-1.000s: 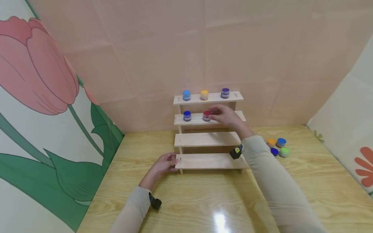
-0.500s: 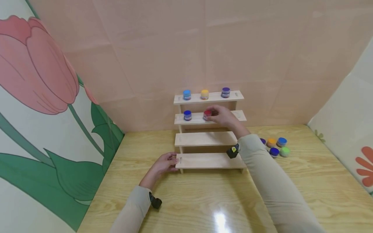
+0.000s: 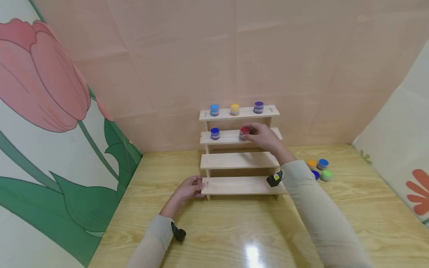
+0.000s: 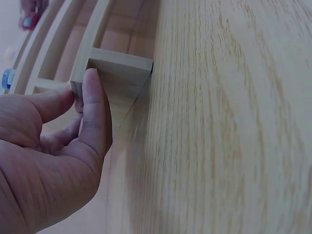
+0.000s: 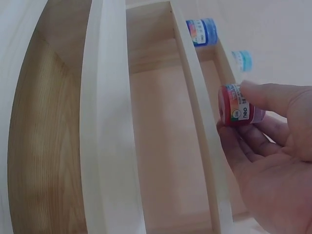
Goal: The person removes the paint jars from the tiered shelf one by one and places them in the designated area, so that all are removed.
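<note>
My right hand (image 3: pixel 265 137) grips a small red paint jar (image 3: pixel 244 133) between thumb and fingers, over the second step from the top of a wooden tiered rack (image 3: pixel 239 160). In the right wrist view the red jar (image 5: pixel 234 105) is tilted in that view, its printed label showing. A dark blue jar (image 3: pixel 215 133) sits to the left on the same step. With thumb and fingers, my left hand (image 3: pixel 187 189) pinches the left end of the lowest step; the left wrist view shows the thumb above the board (image 4: pixel 79 78) and fingers beneath.
Along the top step stand a light blue jar (image 3: pixel 214 109), a yellow jar (image 3: pixel 235 109) and a purple jar (image 3: pixel 259 107). Several more jars, among them a green jar (image 3: pixel 326 175), are grouped on the table right of the rack, partly behind the right sleeve (image 3: pixel 311 193).
My right hand has shifted a little to the right along the second step, carrying the red jar away from the dark blue one. The left hand has stayed at the lowest step.
</note>
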The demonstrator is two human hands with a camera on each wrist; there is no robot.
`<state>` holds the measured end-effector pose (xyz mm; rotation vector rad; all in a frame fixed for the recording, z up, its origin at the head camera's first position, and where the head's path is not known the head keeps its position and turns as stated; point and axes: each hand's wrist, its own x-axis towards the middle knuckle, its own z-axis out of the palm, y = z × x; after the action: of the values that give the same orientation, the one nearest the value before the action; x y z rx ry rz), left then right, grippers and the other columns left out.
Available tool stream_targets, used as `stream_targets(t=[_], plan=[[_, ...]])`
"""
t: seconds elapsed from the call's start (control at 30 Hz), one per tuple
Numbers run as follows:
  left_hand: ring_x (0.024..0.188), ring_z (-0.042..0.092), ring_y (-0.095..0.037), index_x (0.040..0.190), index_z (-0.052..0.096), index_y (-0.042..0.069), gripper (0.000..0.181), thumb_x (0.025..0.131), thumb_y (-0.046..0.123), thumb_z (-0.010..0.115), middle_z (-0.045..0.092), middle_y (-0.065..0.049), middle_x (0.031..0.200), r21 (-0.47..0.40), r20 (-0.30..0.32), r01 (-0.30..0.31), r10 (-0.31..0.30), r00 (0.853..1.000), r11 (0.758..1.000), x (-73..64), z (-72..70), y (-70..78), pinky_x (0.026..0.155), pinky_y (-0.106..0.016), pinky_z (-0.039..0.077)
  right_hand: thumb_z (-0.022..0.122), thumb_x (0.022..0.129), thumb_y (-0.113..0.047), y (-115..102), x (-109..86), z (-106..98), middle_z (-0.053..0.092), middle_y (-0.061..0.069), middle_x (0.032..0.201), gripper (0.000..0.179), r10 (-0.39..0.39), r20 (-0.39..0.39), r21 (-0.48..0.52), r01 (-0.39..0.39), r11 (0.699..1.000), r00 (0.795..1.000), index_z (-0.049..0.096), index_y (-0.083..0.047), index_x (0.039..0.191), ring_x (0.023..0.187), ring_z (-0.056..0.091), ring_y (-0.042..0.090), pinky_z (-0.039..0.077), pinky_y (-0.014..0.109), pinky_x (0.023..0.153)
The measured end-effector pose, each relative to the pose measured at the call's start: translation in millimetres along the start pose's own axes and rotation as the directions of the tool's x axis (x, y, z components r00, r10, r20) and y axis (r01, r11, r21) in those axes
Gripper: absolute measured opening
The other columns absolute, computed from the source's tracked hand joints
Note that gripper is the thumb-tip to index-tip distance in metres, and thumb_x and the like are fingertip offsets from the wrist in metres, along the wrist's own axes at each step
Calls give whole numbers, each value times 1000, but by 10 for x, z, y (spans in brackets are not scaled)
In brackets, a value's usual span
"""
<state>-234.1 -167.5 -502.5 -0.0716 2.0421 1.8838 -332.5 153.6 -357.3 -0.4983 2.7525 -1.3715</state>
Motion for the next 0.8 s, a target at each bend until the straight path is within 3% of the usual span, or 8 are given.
stream_targets(t=[0.37, 0.6, 0.8], plan=[[84, 63, -20, 145, 47, -5, 45, 102, 2, 58, 58, -14, 112, -6, -3, 1, -1, 1000, 1000, -10, 3, -14, 69, -25, 61, 68, 98, -14, 142, -347, -268, 59, 25, 132, 48, -43, 5, 62, 43, 997, 999, 53, 2, 141, 126, 55, 40, 47, 51, 106], [85, 62, -19, 145, 47, -4, 44, 102, 3, 58, 58, -14, 112, -8, -3, 6, -6, 1000, 1000, -4, 18, -9, 70, -25, 61, 66, 100, -19, 287, -586, -452, 58, 25, 133, 51, -53, -3, 3, 53, 999, 999, 50, 2, 143, 127, 55, 42, 48, 56, 105], [84, 62, -19, 145, 48, -4, 44, 102, 2, 57, 58, -13, 110, -8, -10, 8, -8, 1000, 1000, -14, 23, 0, 67, -24, 60, 67, 100, -29, 427, -785, -566, 57, 23, 135, 56, -14, 11, -8, 14, 1000, 1000, 49, 0, 144, 129, 53, 44, 46, 58, 107]])
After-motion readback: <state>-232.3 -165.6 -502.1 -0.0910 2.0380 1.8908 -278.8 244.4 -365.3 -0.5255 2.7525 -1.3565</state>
